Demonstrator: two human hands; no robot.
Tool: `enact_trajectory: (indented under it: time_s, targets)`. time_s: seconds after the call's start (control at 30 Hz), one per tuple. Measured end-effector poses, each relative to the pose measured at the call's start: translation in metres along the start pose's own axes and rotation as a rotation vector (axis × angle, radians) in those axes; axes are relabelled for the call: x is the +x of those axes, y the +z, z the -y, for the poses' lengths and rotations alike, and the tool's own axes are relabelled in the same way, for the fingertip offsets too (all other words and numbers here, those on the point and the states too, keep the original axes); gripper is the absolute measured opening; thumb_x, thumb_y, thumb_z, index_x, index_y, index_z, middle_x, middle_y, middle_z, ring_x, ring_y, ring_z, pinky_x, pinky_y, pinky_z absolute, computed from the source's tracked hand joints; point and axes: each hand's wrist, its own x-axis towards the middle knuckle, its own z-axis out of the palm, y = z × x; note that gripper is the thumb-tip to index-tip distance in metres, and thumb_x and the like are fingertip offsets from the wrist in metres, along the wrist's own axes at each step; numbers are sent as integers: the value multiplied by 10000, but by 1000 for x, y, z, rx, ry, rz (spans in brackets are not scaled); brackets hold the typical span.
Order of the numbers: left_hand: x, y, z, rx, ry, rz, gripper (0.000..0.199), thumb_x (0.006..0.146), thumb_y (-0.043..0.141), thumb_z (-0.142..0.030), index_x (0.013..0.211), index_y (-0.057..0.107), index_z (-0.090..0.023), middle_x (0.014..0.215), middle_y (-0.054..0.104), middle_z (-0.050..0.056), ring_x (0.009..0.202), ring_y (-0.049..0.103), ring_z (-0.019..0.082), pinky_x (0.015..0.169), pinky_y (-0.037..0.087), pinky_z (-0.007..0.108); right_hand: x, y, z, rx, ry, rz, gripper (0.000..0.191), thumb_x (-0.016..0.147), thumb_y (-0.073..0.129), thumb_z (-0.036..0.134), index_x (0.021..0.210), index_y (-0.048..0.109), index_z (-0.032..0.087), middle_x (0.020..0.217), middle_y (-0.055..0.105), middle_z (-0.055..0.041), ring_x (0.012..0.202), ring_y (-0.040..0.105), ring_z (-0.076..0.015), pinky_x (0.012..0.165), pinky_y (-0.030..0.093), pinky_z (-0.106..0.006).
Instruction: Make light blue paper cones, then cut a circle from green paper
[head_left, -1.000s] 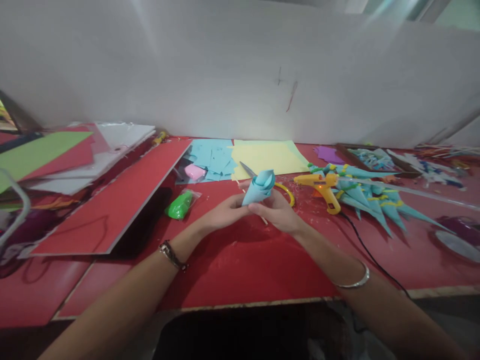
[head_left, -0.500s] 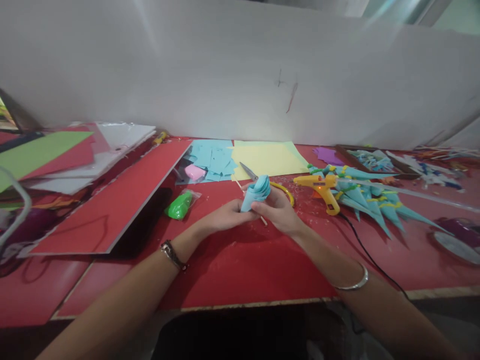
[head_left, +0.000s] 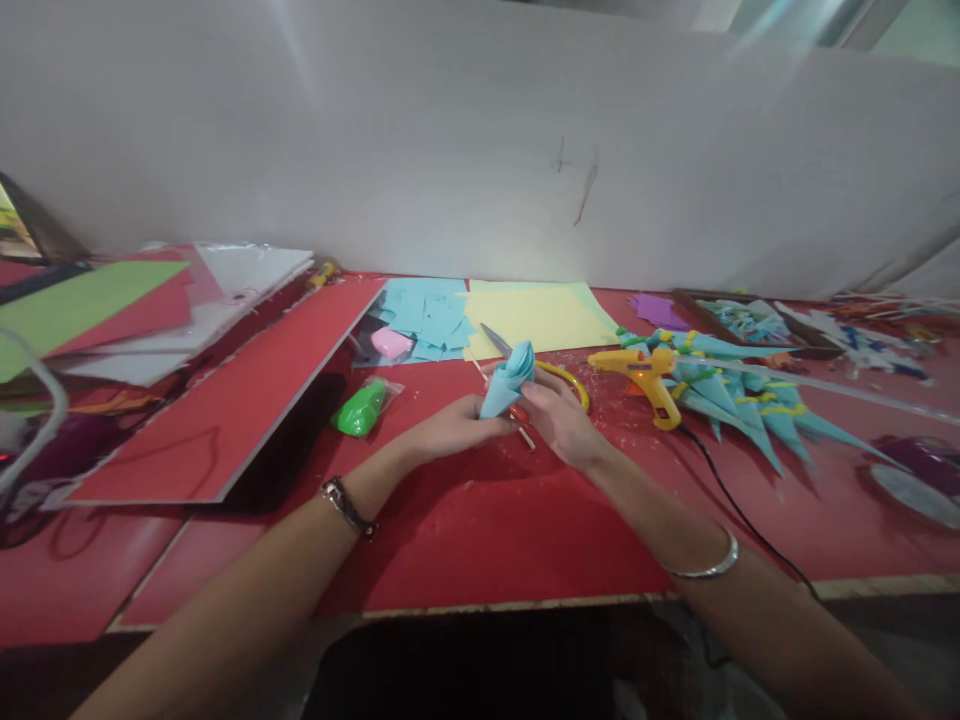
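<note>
A rolled piece of light-blue paper [head_left: 504, 385] is between my two hands, over the middle of the red table. My left hand [head_left: 459, 428] grips its lower left side, with the thumb along the bottom. The fingers of my right hand [head_left: 564, 420] close on its right side near the folded top. Behind the roll, a pair of scissors [head_left: 495, 341] shows one blade; the rest is largely hidden. A thin stick [head_left: 527, 437] lies under my hands. Just beyond my right hand is a yellow ring-shaped strip [head_left: 577, 386], partly covered.
Right of my hands rests a yellow glue gun [head_left: 643, 378] with a cord, beside several blue paper cones [head_left: 750, 415]. Blue paper pieces [head_left: 431, 315] and yellow sheets [head_left: 544, 315] lie at the back. A green packet [head_left: 361, 408] and a tilted red board [head_left: 247, 400] are leftward.
The paper roll has turned and narrowed into a tighter cone shape. My right hand's thumb has shifted up and right from the roll's front, exposing something red beneath.
</note>
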Motion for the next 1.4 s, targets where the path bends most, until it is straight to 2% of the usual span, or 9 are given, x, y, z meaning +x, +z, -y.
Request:
enact_trajectory:
  time_s: [0.43, 0.53, 0.63, 0.77, 0.87, 0.97, 1.07, 1.17, 1.4]
  targets:
    - [1, 0, -1, 9, 24, 15, 163, 702, 498, -300, 673, 525, -143, 591, 464, -31, 592, 432, 93, 615, 378, 243, 1, 0, -1, 8, 21, 32, 430, 795, 394, 523, 1013, 612, 223, 992, 630, -43, 983, 545, -200, 846, 437, -347]
    - [0, -1, 1, 30, 40, 7, 178, 725, 476, -308, 711, 531, -139, 644, 515, -12, 633, 466, 105, 649, 400, 253, -1, 3, 1, -28, -36, 54, 449, 774, 416, 564, 1031, 588, 238, 985, 616, -46, 967, 542, -195, 838, 439, -341]
    - [3, -1, 9, 79, 121, -10, 215, 734, 463, -330, 768, 541, -132, 759, 572, 23, 728, 506, 134, 701, 425, 277, -2, 5, 6, -199, -117, 111, 347, 738, 558, 464, 1008, 579, 248, 984, 583, -46, 940, 531, -183, 845, 429, -336]
    - [8, -1, 20, 169, 281, -81, 199, 728, 474, -305, 823, 530, -139, 877, 587, 48, 803, 526, 158, 733, 448, 308, -1, 5, 12, -431, -218, 164, 233, 745, 593, 358, 936, 582, 225, 913, 544, -42, 876, 510, -174, 801, 435, -345]
    - [10, -2, 22, 277, 386, -169, 162, 733, 487, -290, 806, 526, -151, 851, 584, 48, 786, 529, 163, 725, 457, 326, 0, 3, 14, -565, -313, 115, 189, 738, 612, 319, 892, 585, 213, 910, 533, -40, 884, 498, -178, 816, 420, -361]
    - [10, -5, 18, 470, 491, -281, 188, 691, 572, -301, 816, 539, -164, 952, 572, 69, 894, 508, 202, 807, 432, 383, 1, 1, 13, -629, -356, 62, 168, 742, 613, 273, 899, 594, 216, 966, 525, -51, 959, 493, -188, 878, 389, -381]
    - [8, -8, 13, 512, 534, -292, 217, 715, 566, -255, 917, 538, -180, 1053, 542, 74, 929, 508, 187, 808, 440, 350, 1, 0, 12, -651, -372, 51, 188, 742, 615, 263, 927, 600, 234, 1026, 514, -53, 1021, 479, -194, 920, 365, -395]
    - [7, -11, 12, 495, 526, -294, 208, 753, 518, -206, 959, 528, -177, 1018, 549, 67, 862, 536, 153, 731, 461, 287, 0, -1, 10, -645, -361, 41, 202, 747, 608, 273, 947, 603, 246, 1076, 497, -52, 1057, 465, -196, 936, 359, -400]
    - [7, -12, 12, 549, 548, -233, 133, 778, 444, -222, 726, 538, -143, 750, 594, 33, 674, 528, 125, 623, 432, 248, 3, -4, 5, -632, -249, -8, 251, 725, 619, 351, 940, 622, 220, 1051, 526, -62, 1050, 471, -204, 943, 352, -388]
